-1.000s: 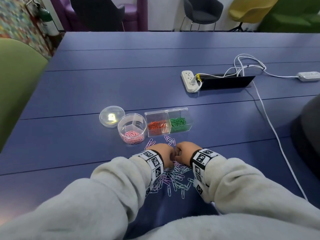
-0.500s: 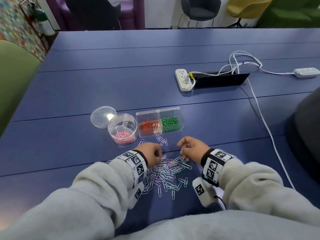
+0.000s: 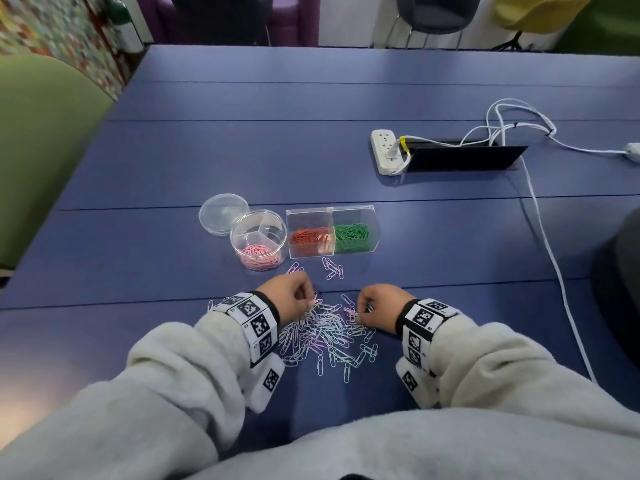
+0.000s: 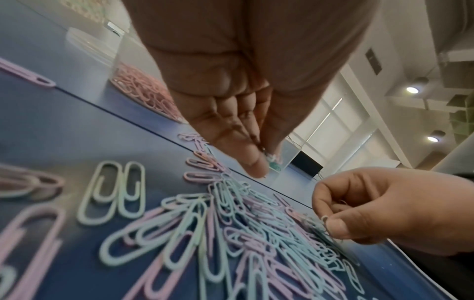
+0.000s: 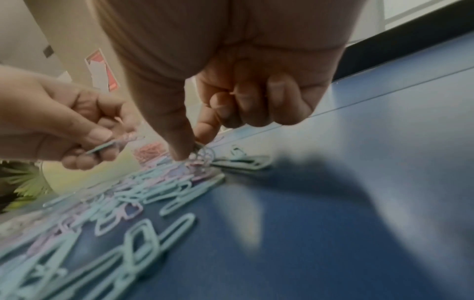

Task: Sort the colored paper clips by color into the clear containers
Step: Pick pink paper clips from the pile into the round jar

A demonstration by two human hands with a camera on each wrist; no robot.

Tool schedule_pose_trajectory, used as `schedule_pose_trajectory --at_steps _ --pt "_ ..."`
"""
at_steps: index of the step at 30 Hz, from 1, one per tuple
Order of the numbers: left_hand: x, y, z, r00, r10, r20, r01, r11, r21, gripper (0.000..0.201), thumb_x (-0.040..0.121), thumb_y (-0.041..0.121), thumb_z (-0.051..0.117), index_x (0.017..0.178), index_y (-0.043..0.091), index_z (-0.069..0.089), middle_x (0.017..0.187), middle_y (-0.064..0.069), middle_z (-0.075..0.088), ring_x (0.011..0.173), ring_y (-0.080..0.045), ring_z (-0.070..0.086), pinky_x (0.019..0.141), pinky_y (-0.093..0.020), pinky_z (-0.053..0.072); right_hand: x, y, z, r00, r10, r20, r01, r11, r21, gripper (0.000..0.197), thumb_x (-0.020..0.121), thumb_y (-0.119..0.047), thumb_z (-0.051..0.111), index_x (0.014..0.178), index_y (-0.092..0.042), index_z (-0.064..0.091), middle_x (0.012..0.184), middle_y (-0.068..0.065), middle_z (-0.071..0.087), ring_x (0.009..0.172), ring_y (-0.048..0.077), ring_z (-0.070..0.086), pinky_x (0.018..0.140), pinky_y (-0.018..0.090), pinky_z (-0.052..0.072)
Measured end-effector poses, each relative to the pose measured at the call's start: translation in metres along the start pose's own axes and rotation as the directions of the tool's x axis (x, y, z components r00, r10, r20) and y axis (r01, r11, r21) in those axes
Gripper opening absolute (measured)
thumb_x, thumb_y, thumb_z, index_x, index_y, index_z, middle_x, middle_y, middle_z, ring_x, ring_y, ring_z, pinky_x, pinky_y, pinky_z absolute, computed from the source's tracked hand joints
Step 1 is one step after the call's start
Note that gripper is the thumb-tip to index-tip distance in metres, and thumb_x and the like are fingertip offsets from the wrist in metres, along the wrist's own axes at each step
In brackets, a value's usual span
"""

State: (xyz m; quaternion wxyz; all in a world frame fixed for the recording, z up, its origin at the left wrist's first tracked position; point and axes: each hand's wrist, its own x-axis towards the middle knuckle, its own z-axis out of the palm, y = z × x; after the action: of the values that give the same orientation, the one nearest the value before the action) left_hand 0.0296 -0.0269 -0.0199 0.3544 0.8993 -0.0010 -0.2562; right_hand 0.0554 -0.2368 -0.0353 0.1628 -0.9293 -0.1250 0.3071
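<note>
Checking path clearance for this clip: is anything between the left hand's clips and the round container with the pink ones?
Nothing visible blocks it. The left hand pinches clips just in front of the round container, which is open, its lid set behind. Only a few loose lilac clips lie flat between.

Table (image 3: 346, 161) bears all items. Loose pile of paper clips (image 3: 329, 336) lies nearest the person, between left hand (image 3: 289, 296) and right hand (image 3: 379, 306). Small cluster of clips (image 3: 333, 268) lies beyond the pile, just before the rectangular container (image 3: 332, 232). Round container (image 3: 258, 239) stands just left of the rectangular one, clips in both. Lid (image 3: 223, 213) lies behind and left of the round container, touching or overlapping it. Power strip (image 3: 386, 152) sits far behind, to the right, a cable (image 3: 547, 244) running down the right side.
</note>
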Motion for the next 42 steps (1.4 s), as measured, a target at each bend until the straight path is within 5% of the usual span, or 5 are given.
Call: schedule_pose_trajectory --at_steps 4,7,12,27,42 --pt "-0.007 -0.002 0.004 0.999 -0.024 0.025 0.027 0.987 -0.160 0.036 0.093 0.007 0.052 0.124 0.025 0.053 0.077 0.004 0.057 0.063 -0.003 0.061 0.056 -0.013 0.048 -0.008 0.007 -0.001 1.000 -0.001 0.011 0.001 0.999 0.039 0.014 0.083 -0.026 0.061 0.071 -0.030 0.057 0.071 -0.013 0.054 0.074 0.011 0.054 0.070 0.022 0.044" --pt "-0.011 -0.002 0.005 0.998 -0.057 0.021 0.060 0.982 -0.179 0.029 0.095 0.003 0.045 0.113 0.016 0.063 0.077 0.002 0.060 0.063 -0.002 0.060 0.053 -0.009 0.047 -0.014 0.011 -0.003 0.998 -0.008 0.055 0.006 0.999 0.037 0.015 0.084 -0.024 0.058 0.069 -0.029 0.056 0.071 -0.012 0.054 0.074 0.012 0.054 0.074 0.025 0.047" --pt "-0.011 -0.010 0.004 0.996 -0.082 -0.030 0.074 0.974 -0.216 0.018 0.092 0.008 0.051 0.084 0.021 0.058 0.071 -0.001 0.062 0.070 -0.017 0.063 0.081 -0.041 0.057 -0.013 0.006 -0.005 0.999 -0.007 -0.042 0.006 1.000 -0.023 0.004 0.085 -0.025 0.056 0.086 -0.028 0.058 0.087 -0.009 0.058 0.083 0.014 0.056 0.079 0.026 0.048" --pt "-0.020 -0.021 0.000 0.991 -0.080 -0.103 0.046 0.952 -0.303 0.013 0.089 0.018 0.061 0.079 0.018 0.053 0.068 0.002 0.066 0.061 -0.010 0.060 0.060 -0.022 0.051 0.000 -0.019 -0.002 0.999 0.037 0.027 -0.033 0.989 -0.146 0.003 0.086 -0.021 0.057 0.085 -0.020 0.055 0.088 -0.002 0.060 0.078 0.016 0.055 0.069 0.026 0.047" --pt "-0.016 -0.026 -0.016 0.992 -0.128 -0.007 0.094 0.766 -0.636 0.033 0.091 -0.014 0.036 0.097 0.016 0.050 0.077 -0.007 0.059 0.057 -0.014 0.058 0.048 -0.018 0.048 -0.005 -0.008 -0.014 0.991 0.074 -0.109 -0.019 0.899 0.437 0.021 0.086 -0.007 0.060 0.073 -0.017 0.046 0.061 0.001 0.055 0.053 0.013 0.049 0.056 0.026 0.043"
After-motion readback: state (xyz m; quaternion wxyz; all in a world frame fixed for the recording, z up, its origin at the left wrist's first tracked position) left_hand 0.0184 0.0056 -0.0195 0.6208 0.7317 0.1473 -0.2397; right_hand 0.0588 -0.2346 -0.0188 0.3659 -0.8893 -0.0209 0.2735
